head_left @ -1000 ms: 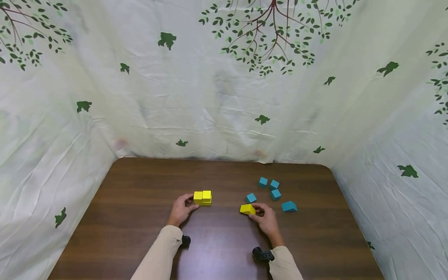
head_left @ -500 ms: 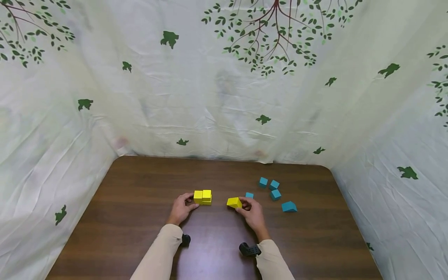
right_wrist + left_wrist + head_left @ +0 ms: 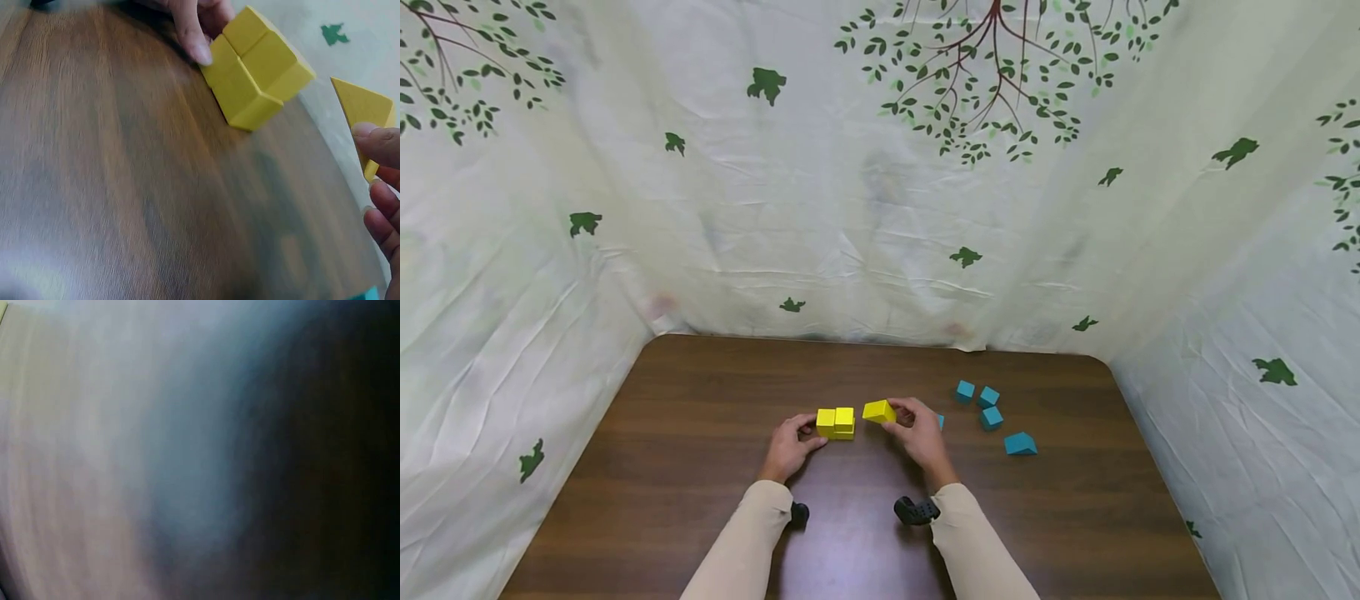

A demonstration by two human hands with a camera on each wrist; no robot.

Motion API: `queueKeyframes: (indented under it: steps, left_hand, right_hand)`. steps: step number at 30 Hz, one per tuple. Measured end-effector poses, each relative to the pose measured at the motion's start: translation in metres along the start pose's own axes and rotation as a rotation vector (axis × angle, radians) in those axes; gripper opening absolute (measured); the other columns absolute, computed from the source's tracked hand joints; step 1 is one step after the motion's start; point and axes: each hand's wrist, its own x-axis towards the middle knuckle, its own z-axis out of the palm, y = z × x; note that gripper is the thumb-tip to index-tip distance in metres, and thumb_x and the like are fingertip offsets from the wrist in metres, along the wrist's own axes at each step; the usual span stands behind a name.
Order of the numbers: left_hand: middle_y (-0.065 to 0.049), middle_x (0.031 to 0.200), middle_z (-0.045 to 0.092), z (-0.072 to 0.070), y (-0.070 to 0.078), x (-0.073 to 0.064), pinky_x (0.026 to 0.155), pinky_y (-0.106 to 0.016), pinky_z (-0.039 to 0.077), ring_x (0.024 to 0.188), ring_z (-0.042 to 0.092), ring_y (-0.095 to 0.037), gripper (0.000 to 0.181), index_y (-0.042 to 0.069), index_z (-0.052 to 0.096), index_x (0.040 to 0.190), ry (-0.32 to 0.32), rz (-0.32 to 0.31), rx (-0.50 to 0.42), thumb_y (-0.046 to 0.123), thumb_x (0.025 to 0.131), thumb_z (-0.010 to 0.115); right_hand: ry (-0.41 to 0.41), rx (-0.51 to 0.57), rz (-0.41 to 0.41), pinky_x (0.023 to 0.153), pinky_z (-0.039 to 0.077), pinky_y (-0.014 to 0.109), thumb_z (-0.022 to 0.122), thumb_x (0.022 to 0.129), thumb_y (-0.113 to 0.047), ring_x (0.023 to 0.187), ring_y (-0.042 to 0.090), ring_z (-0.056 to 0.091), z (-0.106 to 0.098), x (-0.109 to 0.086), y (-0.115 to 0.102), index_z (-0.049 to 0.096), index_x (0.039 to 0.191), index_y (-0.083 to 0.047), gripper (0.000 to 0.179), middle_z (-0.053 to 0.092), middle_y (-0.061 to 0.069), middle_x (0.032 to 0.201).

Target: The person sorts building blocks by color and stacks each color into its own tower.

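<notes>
Several yellow blocks (image 3: 835,423) stand stacked together on the table, two levels high in the right wrist view. My left hand (image 3: 787,448) holds the left side of this stack, its thumb (image 3: 199,51) at the near face and its fingers behind. Just right of the stack, my right hand (image 3: 921,435) pinches a yellow triangular block (image 3: 877,412) between thumb and fingers. In the right wrist view that triangular block (image 3: 362,103) is apart from the stack and tilted. The left wrist view is a dark blur.
On the brown table (image 3: 715,383), blue cubes (image 3: 991,417) lie to the right, with a blue triangular block (image 3: 1020,444) nearer. Another blue block (image 3: 941,422) is mostly hidden behind my right hand. A white leaf-printed cloth (image 3: 880,283) hangs around the table.
My right hand has carried the yellow triangular block left and away from me, close to the stack, passing in front of a blue cube. My left hand has stayed at the stack.
</notes>
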Motion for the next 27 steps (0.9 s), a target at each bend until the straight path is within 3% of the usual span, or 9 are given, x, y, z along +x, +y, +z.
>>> queueKeyframes:
  steps: [6, 20, 27]
  left_hand:
    - [-0.011, 0.095, 0.065, 0.0, 0.0, 0.0, 0.082, -0.042, 0.046, 0.089, 0.057, -0.027, 0.042, -0.003, 0.067, 0.114, 0.008, 0.022, -0.016, 0.008, 0.076, 0.081]
    - [-0.012, 0.098, 0.064, -0.001, -0.002, 0.001, 0.084, -0.043, 0.045, 0.091, 0.056, -0.026, 0.042, -0.001, 0.066, 0.116, -0.003, -0.005, -0.014, 0.009, 0.078, 0.08]
    - [-0.012, 0.1, 0.065, 0.0, -0.002, 0.001, 0.083, -0.043, 0.046, 0.09, 0.056, -0.026, 0.04, -0.001, 0.066, 0.117, -0.007, -0.004, -0.013, 0.008, 0.08, 0.078]
  right_hand:
    - [-0.036, -0.026, -0.028, 0.081, 0.053, 0.037, 0.076, 0.083, -0.008, 0.088, 0.021, 0.057, 0.01, 0.009, -0.009, 0.068, 0.116, -0.004, 0.035, 0.065, 0.008, 0.102]
    - [-0.156, -0.041, -0.078, 0.085, 0.051, 0.041, 0.076, 0.082, -0.006, 0.096, 0.029, 0.061, 0.03, 0.022, -0.032, 0.068, 0.116, -0.004, 0.035, 0.065, 0.008, 0.108]
    - [-0.207, -0.066, -0.084, 0.084, 0.051, 0.035, 0.075, 0.083, -0.007, 0.096, 0.021, 0.06, 0.039, 0.023, -0.038, 0.068, 0.117, -0.006, 0.034, 0.064, 0.005, 0.11]
